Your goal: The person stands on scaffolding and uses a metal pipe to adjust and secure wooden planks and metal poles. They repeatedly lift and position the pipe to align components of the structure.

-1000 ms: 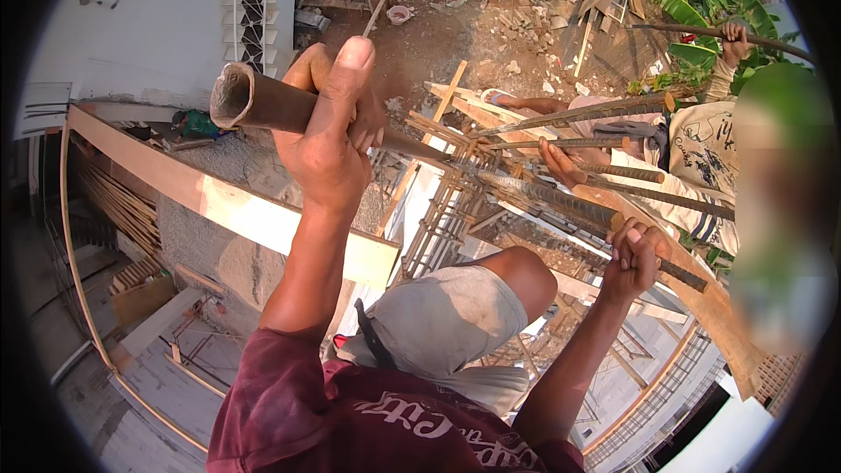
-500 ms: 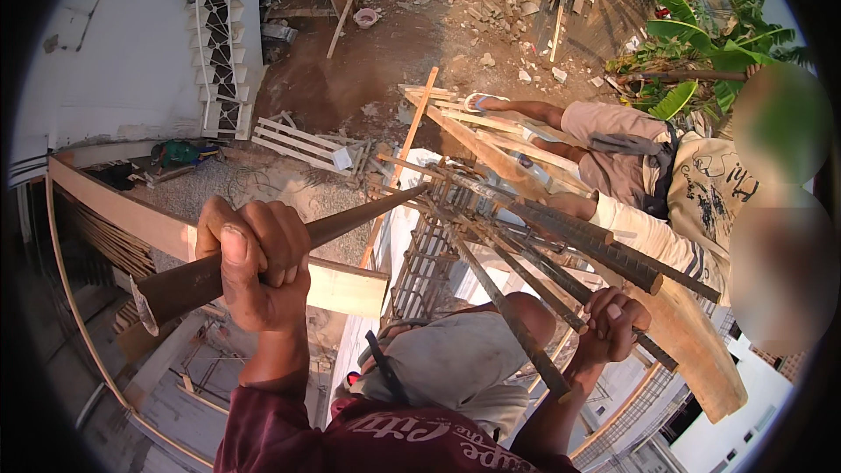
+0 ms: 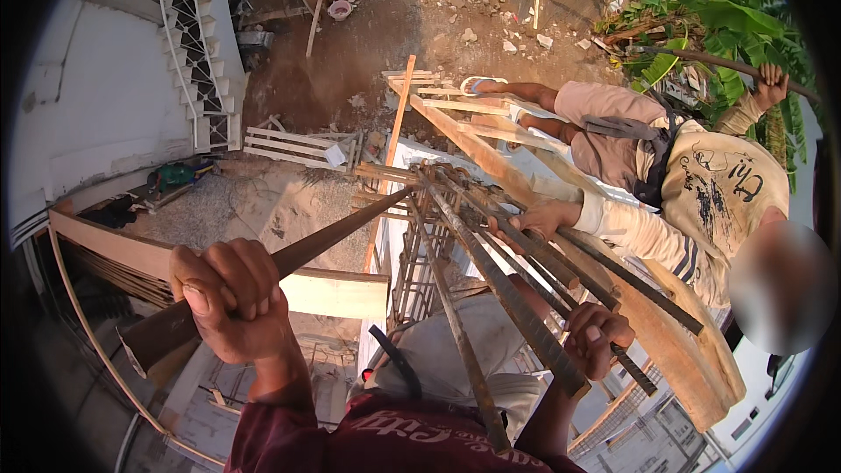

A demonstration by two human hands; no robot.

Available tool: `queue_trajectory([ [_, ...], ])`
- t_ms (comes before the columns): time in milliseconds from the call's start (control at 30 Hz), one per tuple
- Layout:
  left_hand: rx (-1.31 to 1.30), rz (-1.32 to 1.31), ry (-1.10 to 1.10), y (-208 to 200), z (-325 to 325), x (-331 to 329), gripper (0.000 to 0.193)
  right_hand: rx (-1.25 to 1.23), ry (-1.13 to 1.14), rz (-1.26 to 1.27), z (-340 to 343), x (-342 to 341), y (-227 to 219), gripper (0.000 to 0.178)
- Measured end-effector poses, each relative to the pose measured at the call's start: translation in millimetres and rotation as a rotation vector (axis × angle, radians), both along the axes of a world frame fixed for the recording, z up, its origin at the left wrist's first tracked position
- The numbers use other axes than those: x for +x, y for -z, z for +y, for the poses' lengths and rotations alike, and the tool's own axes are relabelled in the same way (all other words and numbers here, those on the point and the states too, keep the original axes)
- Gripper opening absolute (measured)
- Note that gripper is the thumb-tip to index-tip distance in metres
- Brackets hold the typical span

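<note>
A long dark metal bar slants from the lower left to the rebar cluster, and my left hand is wrapped round it near its close end. Several upright steel rebars fan out towards me from the column cage. My right hand is closed round one of these rebars. A co-worker's hand rests on the bunch farther along. The same person's other hand grips another long dark bar at the far right.
Timber planks support the co-worker beside the cage. A curved wooden board leans at the right. A plywood form runs along the left. Far below lie dirt ground, rubble and a pallet; banana leaves stand at upper right.
My left hand and its bar have shifted left and slightly down. The rebars have spread differently, some nearer me. The co-worker's hand reaches farther onto the rebars; the other hand, with its bar, now shows.
</note>
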State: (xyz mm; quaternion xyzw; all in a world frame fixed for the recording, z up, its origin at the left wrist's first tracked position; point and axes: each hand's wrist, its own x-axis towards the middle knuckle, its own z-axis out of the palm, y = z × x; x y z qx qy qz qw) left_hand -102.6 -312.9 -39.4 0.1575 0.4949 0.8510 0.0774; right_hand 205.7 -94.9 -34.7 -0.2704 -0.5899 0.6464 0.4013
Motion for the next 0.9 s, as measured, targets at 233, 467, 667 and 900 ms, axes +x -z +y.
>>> queue_trajectory([
  [233,-0.001,-0.007,-0.020,-0.2,5.8,-10.4,0.037,0.000,0.039,0.006,0.1,-6.7,2.6,0.025],
  [467,0.062,0.006,-0.012,4.5,5.2,-17.7,0.036,0.014,0.008,-0.021,0.0,-3.0,2.2,0.027],
  [667,0.002,0.039,-0.102,0.1,5.2,-24.4,0.035,-0.023,-0.011,0.029,-7.9,7.6,5.2,0.030],
  [900,-0.074,0.006,-0.090,-1.8,-3.1,-5.9,0.040,0.062,-0.034,-0.004,-10.8,1.2,-5.5,0.035],
])
